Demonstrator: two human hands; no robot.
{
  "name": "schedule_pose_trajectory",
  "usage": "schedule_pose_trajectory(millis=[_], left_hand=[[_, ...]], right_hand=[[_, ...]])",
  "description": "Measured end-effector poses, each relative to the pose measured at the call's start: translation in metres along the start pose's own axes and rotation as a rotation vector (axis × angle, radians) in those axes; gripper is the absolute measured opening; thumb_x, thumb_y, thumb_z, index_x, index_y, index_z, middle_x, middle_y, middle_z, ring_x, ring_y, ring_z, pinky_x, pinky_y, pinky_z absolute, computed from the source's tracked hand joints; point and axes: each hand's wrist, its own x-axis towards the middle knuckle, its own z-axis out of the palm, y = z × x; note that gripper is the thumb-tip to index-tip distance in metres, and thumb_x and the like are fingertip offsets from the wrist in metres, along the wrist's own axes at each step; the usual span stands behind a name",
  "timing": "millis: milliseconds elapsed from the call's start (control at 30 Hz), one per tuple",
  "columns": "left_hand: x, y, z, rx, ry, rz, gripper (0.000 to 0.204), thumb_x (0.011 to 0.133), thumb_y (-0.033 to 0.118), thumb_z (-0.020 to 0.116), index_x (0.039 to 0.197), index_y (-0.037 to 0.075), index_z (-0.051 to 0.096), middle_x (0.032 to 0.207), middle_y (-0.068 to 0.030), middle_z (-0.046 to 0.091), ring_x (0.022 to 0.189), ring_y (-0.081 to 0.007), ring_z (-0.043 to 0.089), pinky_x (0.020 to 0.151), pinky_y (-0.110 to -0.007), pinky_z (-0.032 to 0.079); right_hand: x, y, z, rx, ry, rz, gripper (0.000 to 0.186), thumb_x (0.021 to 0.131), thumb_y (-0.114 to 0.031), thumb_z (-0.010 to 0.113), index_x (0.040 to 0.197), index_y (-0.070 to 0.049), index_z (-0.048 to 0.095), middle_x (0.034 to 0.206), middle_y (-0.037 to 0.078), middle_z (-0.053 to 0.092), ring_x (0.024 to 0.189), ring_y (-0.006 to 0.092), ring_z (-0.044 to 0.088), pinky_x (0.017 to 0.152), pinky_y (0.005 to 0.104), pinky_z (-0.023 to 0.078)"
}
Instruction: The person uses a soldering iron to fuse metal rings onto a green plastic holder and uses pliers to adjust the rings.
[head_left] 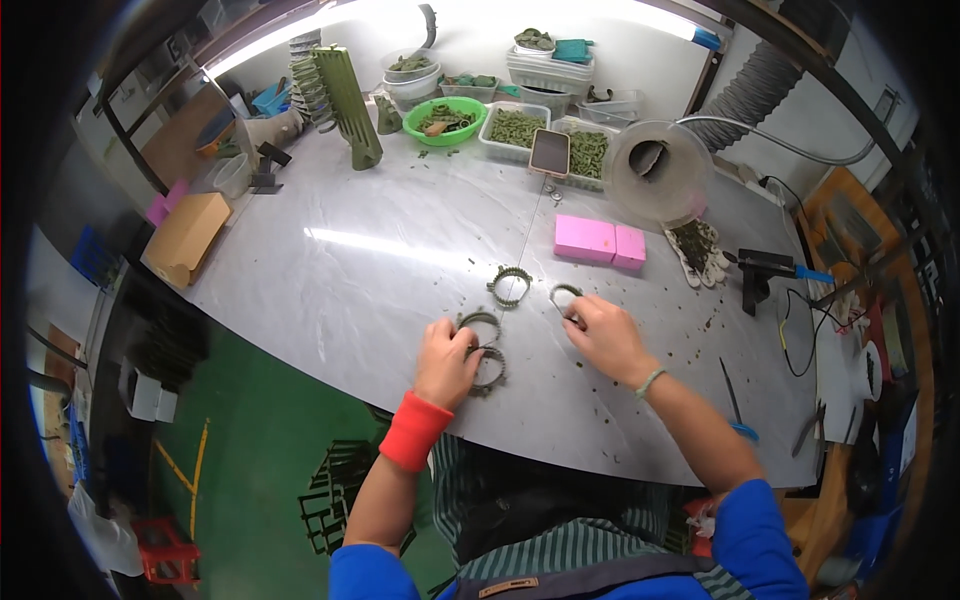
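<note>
My left hand, with a red wristband, rests on a grey table and grips a dark green toothed ring. A second green ring lies just above its fingers. My right hand pinches a smaller green ring at its fingertips. A third toothed ring lies free on the table between and beyond both hands.
Two pink blocks lie beyond my right hand. At the far edge stand a green bowl, trays of green parts, a phone, a clear round tub and a green rack. A cardboard box sits left; gloves and tools right.
</note>
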Motion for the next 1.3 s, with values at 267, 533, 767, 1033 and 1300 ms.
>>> schedule_pose_trajectory(millis=[267,533,767,1033,1300], left_hand=[[0.008,-0.059,-0.035,0.124,0.158,-0.039,0.014,0.082,0.011,0.078,0.089,0.007,0.067,0.092,-0.013,0.053,0.093,-0.0334,0.053,0.081,-0.042,0.046],[0.039,-0.111,-0.045,0.144,0.287,-0.168,0.014,0.08,0.015,0.079,0.086,0.008,0.067,0.096,-0.012,0.054,0.096,-0.0328,0.055,0.084,-0.043,0.049],[0.069,-0.154,-0.071,0.022,0.349,-0.348,0.033,0.084,0.016,0.078,0.114,0.009,0.066,0.103,-0.0133,0.055,0.1,-0.0345,0.057,0.089,-0.043,0.049],[-0.058,-0.148,-0.11,0.182,0.469,-0.331,0.055,0.085,0.02,0.075,0.136,0.008,0.056,0.127,-0.0177,0.054,0.123,-0.0379,0.048,0.103,-0.049,0.04],[-0.075,-0.153,-0.094,0.194,0.433,-0.331,0.04,0.087,0.016,0.058,0.126,0.011,0.069,0.143,-0.0121,0.052,0.136,-0.0331,0.042,0.113,-0.046,0.028]], right_hand=[[0.065,-0.042,0.056,-0.166,0.048,-0.14,0.02,0.087,-0.022,0.073,0.092,-0.005,0.062,0.095,0.016,0.064,0.087,0.0364,0.066,0.074,0.0454,0.055],[0.089,-0.068,0.069,-0.117,-0.104,-0.099,0.019,0.089,-0.022,0.07,0.093,-0.004,0.066,0.096,0.015,0.065,0.087,0.0373,0.066,0.076,0.0475,0.053],[0.17,-0.117,0.115,0.157,-0.127,-0.245,0.031,0.091,-0.016,0.069,0.118,-0.004,0.062,0.107,0.018,0.067,0.09,0.0358,0.067,0.082,0.0452,0.053],[0.274,-0.102,0.152,0.39,-0.028,-0.185,0.036,0.092,-0.017,0.069,0.124,-0.002,0.061,0.109,0.018,0.068,0.086,0.0297,0.069,0.08,0.0398,0.055],[0.427,-0.103,0.195,0.345,0.273,0.015,0.076,0.089,-0.036,0.075,0.144,0.003,0.043,0.137,0.027,0.056,0.124,0.0342,0.059,0.104,0.0425,0.047]])
